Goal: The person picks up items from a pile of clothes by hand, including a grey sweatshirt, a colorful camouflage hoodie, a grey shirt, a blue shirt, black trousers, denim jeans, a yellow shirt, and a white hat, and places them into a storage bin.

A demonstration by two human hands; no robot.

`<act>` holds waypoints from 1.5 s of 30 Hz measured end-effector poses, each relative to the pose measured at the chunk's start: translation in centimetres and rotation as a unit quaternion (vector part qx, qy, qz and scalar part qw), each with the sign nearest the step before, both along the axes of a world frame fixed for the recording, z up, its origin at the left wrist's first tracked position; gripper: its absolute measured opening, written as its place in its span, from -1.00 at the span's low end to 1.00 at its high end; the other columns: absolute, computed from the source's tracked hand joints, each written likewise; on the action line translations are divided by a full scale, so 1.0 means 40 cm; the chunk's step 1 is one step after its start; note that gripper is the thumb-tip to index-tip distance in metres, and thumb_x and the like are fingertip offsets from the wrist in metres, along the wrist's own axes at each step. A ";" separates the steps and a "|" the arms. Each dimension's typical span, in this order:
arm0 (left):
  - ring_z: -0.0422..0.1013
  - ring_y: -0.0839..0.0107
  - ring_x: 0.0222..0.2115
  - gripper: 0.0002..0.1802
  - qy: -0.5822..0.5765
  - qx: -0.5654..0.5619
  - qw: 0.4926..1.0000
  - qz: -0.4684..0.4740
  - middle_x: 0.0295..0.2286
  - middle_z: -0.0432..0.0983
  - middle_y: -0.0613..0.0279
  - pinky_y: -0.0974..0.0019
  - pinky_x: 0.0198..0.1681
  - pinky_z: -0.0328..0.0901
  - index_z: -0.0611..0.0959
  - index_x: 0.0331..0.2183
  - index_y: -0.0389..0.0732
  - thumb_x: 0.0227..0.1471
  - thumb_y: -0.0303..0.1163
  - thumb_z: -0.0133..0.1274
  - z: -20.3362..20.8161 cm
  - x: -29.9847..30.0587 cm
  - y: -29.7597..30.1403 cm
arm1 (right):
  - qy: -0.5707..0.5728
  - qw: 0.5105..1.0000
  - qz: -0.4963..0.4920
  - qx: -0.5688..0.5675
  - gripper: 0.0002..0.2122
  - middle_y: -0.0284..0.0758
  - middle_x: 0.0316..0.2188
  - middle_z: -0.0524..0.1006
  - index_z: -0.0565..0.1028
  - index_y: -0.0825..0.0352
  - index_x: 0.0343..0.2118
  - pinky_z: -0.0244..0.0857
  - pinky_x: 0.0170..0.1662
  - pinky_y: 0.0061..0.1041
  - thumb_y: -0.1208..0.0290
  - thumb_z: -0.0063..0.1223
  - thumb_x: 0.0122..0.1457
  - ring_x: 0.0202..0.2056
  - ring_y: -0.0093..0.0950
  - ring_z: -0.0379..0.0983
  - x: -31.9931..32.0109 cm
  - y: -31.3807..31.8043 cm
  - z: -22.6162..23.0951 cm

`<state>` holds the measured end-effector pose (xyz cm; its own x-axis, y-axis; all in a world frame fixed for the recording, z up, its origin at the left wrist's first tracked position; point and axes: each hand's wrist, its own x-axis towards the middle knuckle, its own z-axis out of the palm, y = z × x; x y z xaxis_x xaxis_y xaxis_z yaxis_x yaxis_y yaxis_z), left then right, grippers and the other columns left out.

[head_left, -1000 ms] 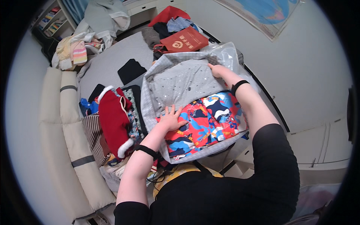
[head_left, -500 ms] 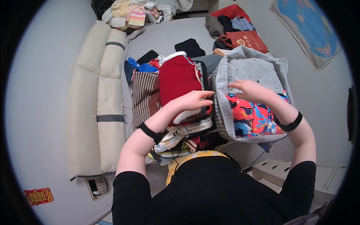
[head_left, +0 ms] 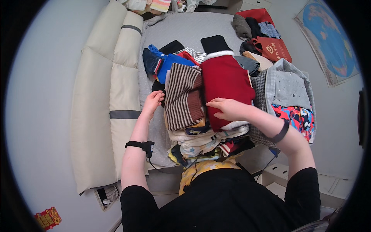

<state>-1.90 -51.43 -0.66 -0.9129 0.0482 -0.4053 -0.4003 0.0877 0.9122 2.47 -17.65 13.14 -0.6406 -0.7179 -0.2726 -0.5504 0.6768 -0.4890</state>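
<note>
A folded brown-and-white striped knit garment (head_left: pixel 179 96) lies on a pile of folded clothes (head_left: pixel 199 143) in front of me. Beside it on the right is a folded dark red garment (head_left: pixel 226 85) with a white edge. My right hand (head_left: pixel 228 109) is over the red garment's near part, fingers stretched toward the gap between the two; whether it touches the cloth I cannot tell. Just left of the striped garment, my left hand (head_left: pixel 154 102) is open and holds nothing. Blue clothing (head_left: pixel 172 62) lies behind the striped garment.
At the right stands a grey fabric storage box (head_left: pixel 261 92) with a grey speckled garment (head_left: pixel 290 89) and a colourful print (head_left: pixel 295 116) inside. Farther back are a red bag (head_left: pixel 274 49) and dark clothes. A cream padded cushion (head_left: pixel 94 116) lines the bed's left side.
My left hand has moved left, from the red garment to beside the striped one. My right hand has left the storage box and come over the red garment. The view has shifted left.
</note>
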 end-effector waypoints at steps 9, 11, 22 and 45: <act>0.40 0.54 -0.23 -0.60 -0.116 0.007 0.992 0.053 -0.20 0.49 0.36 0.40 -0.24 0.26 0.44 -0.02 -0.10 0.09 -0.22 -0.05 -0.301 -0.049 -0.121 | -0.011 0.994 -0.106 -0.021 -0.41 0.04 0.14 0.15 0.18 0.33 0.13 0.21 0.09 -0.27 0.42 0.05 -0.01 0.07 -0.04 0.22 -0.002 -0.217 -0.243; 0.39 0.54 -0.25 -0.59 -0.092 0.005 0.994 0.055 -0.21 0.49 0.36 0.41 -0.26 0.26 0.44 -0.02 -0.10 0.08 -0.22 -0.03 -0.319 -0.093 -0.114 | 0.011 0.993 -0.116 -0.014 -0.41 0.02 0.13 0.16 0.19 0.32 0.13 0.21 0.09 -0.27 0.43 0.06 -0.03 0.07 -0.05 0.24 -0.022 -0.217 -0.257; 0.33 0.07 -0.04 -0.55 0.323 -0.223 0.908 -0.148 -0.10 0.41 -0.03 0.23 0.03 0.21 0.47 -0.05 -0.26 -0.05 -0.40 0.02 -0.259 -0.509 -0.036 | 0.025 0.910 -0.294 0.290 -0.20 -0.17 0.28 -0.14 0.08 0.03 0.22 -0.14 0.03 0.42 0.25 0.25 -0.14 0.25 0.05 -0.23 -0.217 -0.124 -0.177; -0.22 0.19 0.26 0.11 0.175 -0.511 0.637 -0.550 0.23 -0.10 0.19 0.01 0.26 -0.16 -0.05 0.24 0.09 -0.26 -0.48 0.23 -0.279 -0.867 0.164 | -0.155 0.954 -0.198 0.163 -0.09 -0.19 0.31 -0.29 0.12 0.01 0.22 0.02 0.22 -0.16 0.26 0.37 -0.30 0.26 0.06 -0.26 -0.288 0.046 -0.271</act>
<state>-36.59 -44.87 -11.82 -0.5971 0.6109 -0.5200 0.6281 0.7592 0.1706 -9.06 -15.82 2.29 -0.6963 -0.2814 -0.6602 -0.0832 0.9454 -0.3152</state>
